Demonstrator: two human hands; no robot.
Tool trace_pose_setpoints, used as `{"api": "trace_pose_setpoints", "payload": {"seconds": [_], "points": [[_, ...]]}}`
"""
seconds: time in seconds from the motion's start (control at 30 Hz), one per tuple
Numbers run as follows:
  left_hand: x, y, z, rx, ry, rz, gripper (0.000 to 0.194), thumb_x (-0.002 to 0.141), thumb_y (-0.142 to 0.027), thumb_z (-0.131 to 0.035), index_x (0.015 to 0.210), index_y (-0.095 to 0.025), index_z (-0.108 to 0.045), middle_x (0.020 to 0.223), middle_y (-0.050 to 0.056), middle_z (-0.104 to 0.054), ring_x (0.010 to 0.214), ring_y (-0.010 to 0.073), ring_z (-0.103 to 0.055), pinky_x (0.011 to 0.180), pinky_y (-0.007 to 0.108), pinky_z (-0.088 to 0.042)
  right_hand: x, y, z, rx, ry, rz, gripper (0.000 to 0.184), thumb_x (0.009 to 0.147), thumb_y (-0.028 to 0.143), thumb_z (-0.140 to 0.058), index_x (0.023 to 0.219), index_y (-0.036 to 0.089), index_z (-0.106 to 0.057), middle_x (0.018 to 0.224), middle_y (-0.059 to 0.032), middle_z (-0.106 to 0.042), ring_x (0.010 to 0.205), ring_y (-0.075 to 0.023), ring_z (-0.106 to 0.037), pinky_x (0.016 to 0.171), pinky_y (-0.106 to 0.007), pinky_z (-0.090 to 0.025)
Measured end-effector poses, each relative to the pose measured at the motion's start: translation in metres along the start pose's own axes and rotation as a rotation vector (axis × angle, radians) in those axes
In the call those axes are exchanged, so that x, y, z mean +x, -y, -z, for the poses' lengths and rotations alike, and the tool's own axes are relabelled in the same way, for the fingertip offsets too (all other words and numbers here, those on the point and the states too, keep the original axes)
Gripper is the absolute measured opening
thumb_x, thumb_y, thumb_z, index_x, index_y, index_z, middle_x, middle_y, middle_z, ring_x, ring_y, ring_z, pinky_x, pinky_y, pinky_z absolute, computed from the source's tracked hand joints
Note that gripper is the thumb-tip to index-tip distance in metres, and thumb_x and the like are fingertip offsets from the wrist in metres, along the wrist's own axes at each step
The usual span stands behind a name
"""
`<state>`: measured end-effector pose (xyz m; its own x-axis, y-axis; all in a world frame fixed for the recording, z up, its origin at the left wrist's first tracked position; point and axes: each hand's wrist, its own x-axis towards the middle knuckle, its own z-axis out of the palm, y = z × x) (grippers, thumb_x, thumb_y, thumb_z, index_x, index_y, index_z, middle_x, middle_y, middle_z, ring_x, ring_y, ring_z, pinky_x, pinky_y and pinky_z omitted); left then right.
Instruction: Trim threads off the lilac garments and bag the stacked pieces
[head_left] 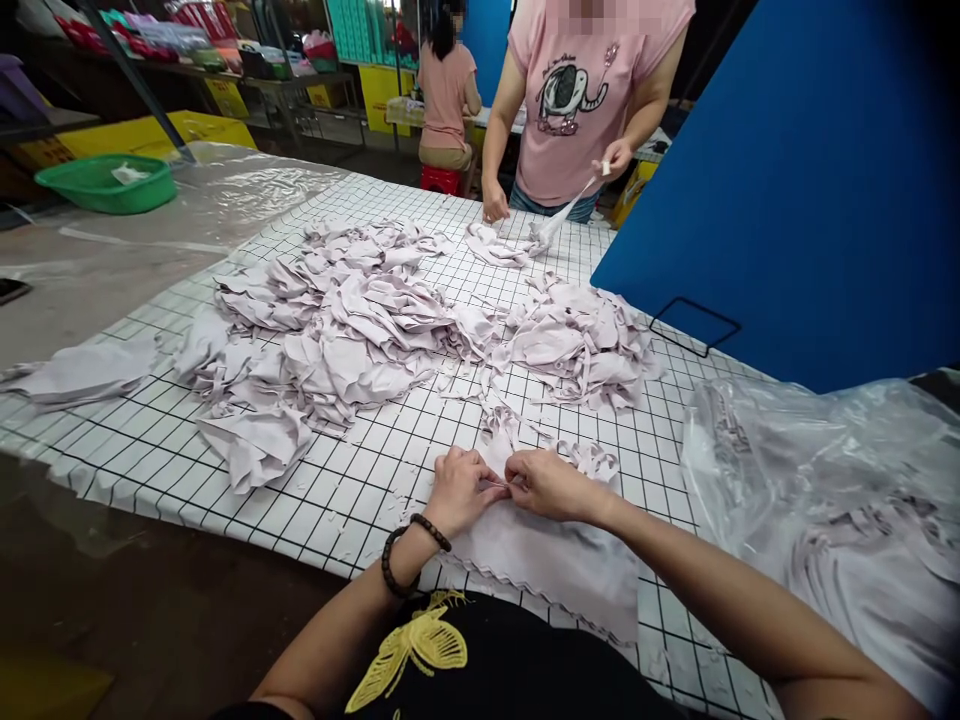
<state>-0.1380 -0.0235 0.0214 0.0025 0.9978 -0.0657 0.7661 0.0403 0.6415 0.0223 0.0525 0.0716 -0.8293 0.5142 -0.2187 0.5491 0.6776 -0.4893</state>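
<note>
Near the table's front edge, my left hand (466, 490) and my right hand (551, 486) meet over a pale pinkish-grey fabric piece (559, 560). Both hands are closed, thumbs and forefingers pinching the cloth at almost the same spot. The fabric hangs toward my body and shows a wavy cut edge. Just beyond my fingers lie a crumpled bit of the same cloth and a bunch of curled fabric strips (592, 460). What exactly sits between the fingertips is too small to make out fully.
Heaps of matching cloth (360, 330) and a smaller pile (581, 340) cover the grid-patterned table (352, 500). A blue board (810, 200) leans at right, above a clear plastic bag (750, 470). A green basin (109, 185) stands left. Across the table, a person (570, 130) handles cloth.
</note>
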Motion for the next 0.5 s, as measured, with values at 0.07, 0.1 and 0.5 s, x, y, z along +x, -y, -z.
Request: {"api": "trace_pose_setpoints", "payload": {"seconds": [0.07, 0.1, 0.5], "points": [[0.0, 0.0, 0.0, -0.005, 0.022, -0.011, 0.024, 0.079, -0.051, -0.06, 0.081, -0.03, -0.073, 0.086, 0.001, -0.061, 0.094, 0.0219, -0.047, 0.081, 0.039, -0.031, 0.003, 0.003, 0.002, -0.084, 0.062, 0.036, 0.012, 0.078, 0.016, -0.05, 0.071, 0.016, -0.059, 0.072, -0.0064, -0.06, 0.064, -0.0151, -0.051, 0.058, -0.026, -0.033], [0.001, 0.001, 0.0, -0.003, 0.036, -0.017, 0.025, 0.081, -0.051, -0.058, 0.081, -0.031, -0.073, 0.086, 0.001, -0.061, 0.094, 0.0222, -0.047, 0.081, 0.039, -0.031, 0.005, 0.004, 0.004, -0.109, 0.099, 0.041, 0.012, 0.078, 0.017, -0.05, 0.071, 0.016, -0.06, 0.072, -0.0072, -0.06, 0.064, -0.0161, -0.052, 0.058, -0.026, -0.033], [-0.016, 0.014, 0.015, 0.054, -0.203, 0.179, 0.061, 0.071, -0.063, -0.061, 0.118, -0.026, -0.051, 0.117, 0.008, -0.047, 0.11, 0.0273, -0.045, 0.09, 0.042, -0.037, -0.022, -0.04, 0.031, 0.113, -0.146, -0.364, 0.027, 0.084, 0.026, -0.048, 0.109, 0.02, -0.055, 0.11, -0.0079, -0.054, 0.076, -0.0151, -0.056, 0.07, -0.028, -0.041]]}}
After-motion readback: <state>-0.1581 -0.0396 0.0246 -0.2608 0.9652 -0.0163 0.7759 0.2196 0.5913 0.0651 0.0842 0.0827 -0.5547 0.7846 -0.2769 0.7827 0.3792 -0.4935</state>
